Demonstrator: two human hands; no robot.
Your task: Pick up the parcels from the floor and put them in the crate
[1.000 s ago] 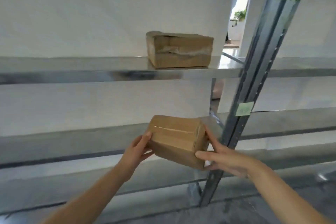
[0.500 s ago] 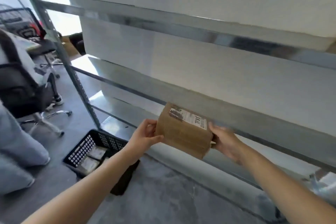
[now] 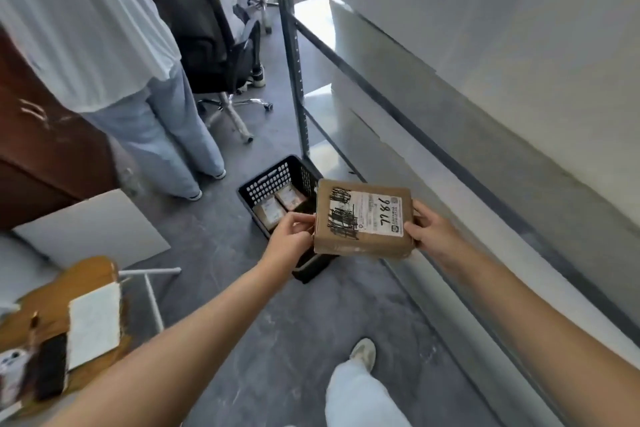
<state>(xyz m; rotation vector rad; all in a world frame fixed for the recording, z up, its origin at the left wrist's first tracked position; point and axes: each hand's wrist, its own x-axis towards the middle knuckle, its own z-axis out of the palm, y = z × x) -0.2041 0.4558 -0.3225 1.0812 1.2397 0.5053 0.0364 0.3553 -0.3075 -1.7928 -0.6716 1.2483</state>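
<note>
Cardboard parcel (image 3: 363, 218) with a white shipping label, partly scribbled over in black, is held flat in the air between two bare hands, label side up. The left hand (image 3: 289, 236) pinches its left edge with curled fingers and thumb. The right hand (image 3: 433, 234) grips the right edge, fingers curled round it. The parcel hovers over the near right corner of a black plastic crate (image 3: 273, 180), which sits on the grey floor (image 3: 277, 322) at the foot of a metal shelving rack (image 3: 294, 55). Two smaller labelled parcels (image 3: 270, 213) already lie side by side in the crate's bottom, so part of the job looks done. The held parcel is lifted but not yet lowered in, and setting it down inside seems to be the step in hand. No other parcels show on the visible floor, though much of the room is out of view. Another person (image 3: 104, 28) stands just beyond the crate, near an office chair (image 3: 201, 31).
</note>
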